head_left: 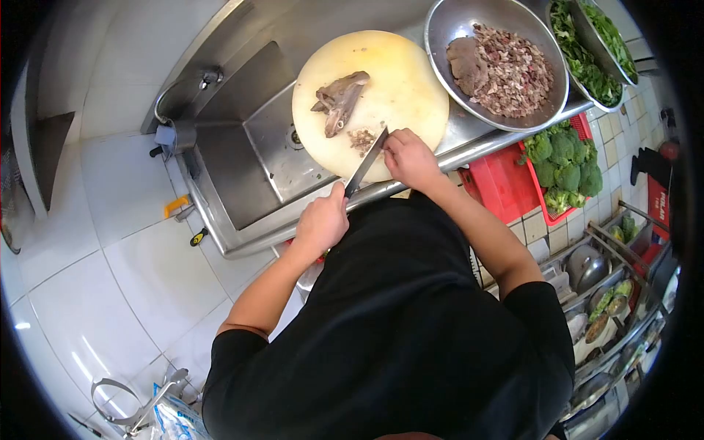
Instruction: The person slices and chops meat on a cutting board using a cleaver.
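My left hand (pixel 323 221) is closed round the dark handle of a kitchen knife (pixel 368 161). Its blade slants up and to the right across the near part of a round, yellowish cutting board (pixel 411 73). Close to the blade's tip is my right hand (pixel 412 160), fingers curled together; whether they pinch anything is hidden. A small heap of chopped meat (pixel 359 139) lies just left of the blade. Farther up the board rests a larger grey-brown piece of cooked-looking meat (pixel 342 101).
Right of the board stands a steel bowl (pixel 440 29) with chopped meat and one larger piece. A steel sink (pixel 253 154) with a tap (pixel 209 77) is at left. Beyond the counter edge are a red crate of broccoli (pixel 565 165), bowls of leafy greens (pixel 587 62) and a metal rack (pixel 623 249).
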The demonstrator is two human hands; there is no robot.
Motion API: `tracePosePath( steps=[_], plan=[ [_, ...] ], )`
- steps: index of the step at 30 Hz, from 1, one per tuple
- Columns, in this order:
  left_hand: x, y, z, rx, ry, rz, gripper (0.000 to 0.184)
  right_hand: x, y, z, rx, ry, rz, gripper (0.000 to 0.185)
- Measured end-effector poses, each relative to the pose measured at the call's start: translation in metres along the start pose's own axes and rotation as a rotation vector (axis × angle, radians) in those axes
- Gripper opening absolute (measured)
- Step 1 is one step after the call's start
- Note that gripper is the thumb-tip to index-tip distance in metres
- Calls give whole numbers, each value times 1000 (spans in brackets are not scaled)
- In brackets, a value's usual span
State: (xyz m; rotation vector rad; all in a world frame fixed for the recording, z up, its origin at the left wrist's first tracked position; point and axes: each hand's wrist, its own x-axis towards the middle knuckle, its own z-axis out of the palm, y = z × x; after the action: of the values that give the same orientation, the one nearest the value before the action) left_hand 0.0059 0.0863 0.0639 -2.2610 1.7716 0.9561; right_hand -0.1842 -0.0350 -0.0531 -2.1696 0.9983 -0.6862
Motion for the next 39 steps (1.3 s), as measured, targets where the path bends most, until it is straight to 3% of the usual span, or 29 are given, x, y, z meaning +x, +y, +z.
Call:
tracePosePath(
  steps=[2,6,12,15,19,25,27,33,39],
  plan=[
    [9,-1,29,-25,7,-61,25,-2,8,7,-32,-25,-34,12],
    [43,16,21,-48,100,66,25,-2,1,-1,-16,-9,-30,11],
    [-5,16,-6,38,-46,-27,26,-3,-5,-16,-2,-1,14,12],
    [12,8,37,-16,12,-36,26,-7,10,-1,-51,-50,-3,15],
    [36,24,23,-43,63,56,25,-9,0,-17,2,-49,-2,14],
    [-7,18,11,0,-52,-3,22,-11,5,-18,-28,-43,6,14],
    [6,20,36,-40,23,-4,22,-15,12,-14,-53,-70,-15,15],
    [18,30,15,-50,70,73,23,-13,4,-31,-8,-18,-50,12],
    [-1,27,43,-46,31,-60,25,-18,16,-25,-61,-55,-119,11]
  ],
)
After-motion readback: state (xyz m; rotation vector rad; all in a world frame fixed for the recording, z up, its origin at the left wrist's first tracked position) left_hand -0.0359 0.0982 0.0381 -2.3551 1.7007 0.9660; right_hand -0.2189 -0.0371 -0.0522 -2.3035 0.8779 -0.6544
